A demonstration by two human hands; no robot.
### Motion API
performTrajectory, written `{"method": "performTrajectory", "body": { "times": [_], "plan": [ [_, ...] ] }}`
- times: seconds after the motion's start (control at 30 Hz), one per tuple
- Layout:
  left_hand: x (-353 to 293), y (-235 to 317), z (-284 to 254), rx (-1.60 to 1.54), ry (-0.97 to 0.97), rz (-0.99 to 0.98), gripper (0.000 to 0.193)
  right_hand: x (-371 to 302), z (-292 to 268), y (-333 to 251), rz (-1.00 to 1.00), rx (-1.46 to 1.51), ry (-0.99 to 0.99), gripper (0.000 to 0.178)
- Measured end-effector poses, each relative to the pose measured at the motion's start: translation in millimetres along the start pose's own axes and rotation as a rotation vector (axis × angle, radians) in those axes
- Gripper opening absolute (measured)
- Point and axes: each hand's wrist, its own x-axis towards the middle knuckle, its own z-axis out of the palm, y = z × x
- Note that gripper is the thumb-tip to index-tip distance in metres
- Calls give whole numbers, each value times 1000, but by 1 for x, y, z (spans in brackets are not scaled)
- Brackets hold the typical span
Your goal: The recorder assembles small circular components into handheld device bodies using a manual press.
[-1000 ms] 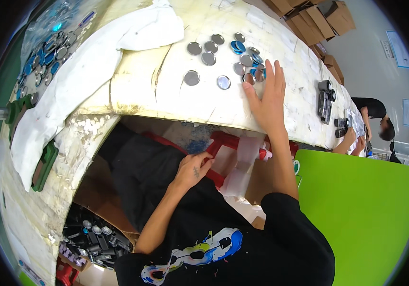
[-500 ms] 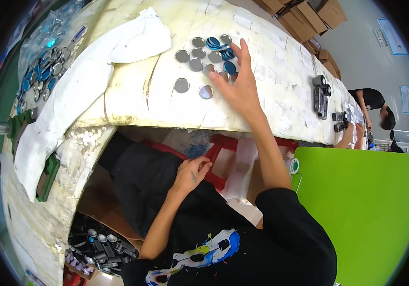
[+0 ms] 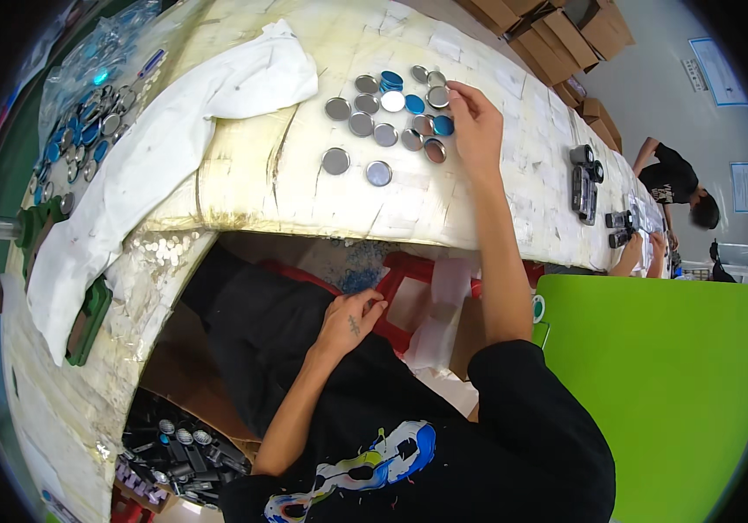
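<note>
On the pale, tape-covered worktop (image 3: 243, 187) lies a loose group of round, shallow metal caps, several silver and a few blue. My right hand (image 3: 478, 131) is over the right side of this group. Its thumb and forefinger are closed at the edge of a silver cap (image 3: 437, 97), which seems pinched there. Close below that hand are a blue cap (image 3: 443, 125) and a tilted silver one (image 3: 435, 151). Two silver caps, one of them (image 3: 379, 173), lie nearer to me, apart from the rest. My left hand (image 3: 349, 322) rests on my lap, fingers loosely bent, holding nothing.
A white cloth (image 3: 156, 157) crosses the worktop at left, beside a heap of caps (image 3: 86, 131) and clear plastic. Black parts (image 3: 585, 183) stand at right, a green panel (image 3: 653, 375) nearer. A box of black parts (image 3: 186, 453) is below. Another person (image 3: 674, 183) works far right.
My right hand has moved right and drawn its fingers together at a silver cap. The caps it covered are now in view and more spread out. My left hand has stayed put.
</note>
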Motion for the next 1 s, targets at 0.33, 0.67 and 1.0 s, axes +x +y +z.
{"method": "performTrajectory", "body": {
  "times": [0.33, 0.67, 1.0],
  "plan": [
    [-2, 1, -1, -31, -21, 3, 20, 12, 8, -4, -43, -42, -167, 56],
    [-2, 38, -13, -125, 39, 13, 18, -1, 34, -33, -155, -90, -497, 55],
    [-7, 15, -25, -153, 48, -100, 19, -54, 66, -66, -628, -579, -485, 97]
  ]
}}
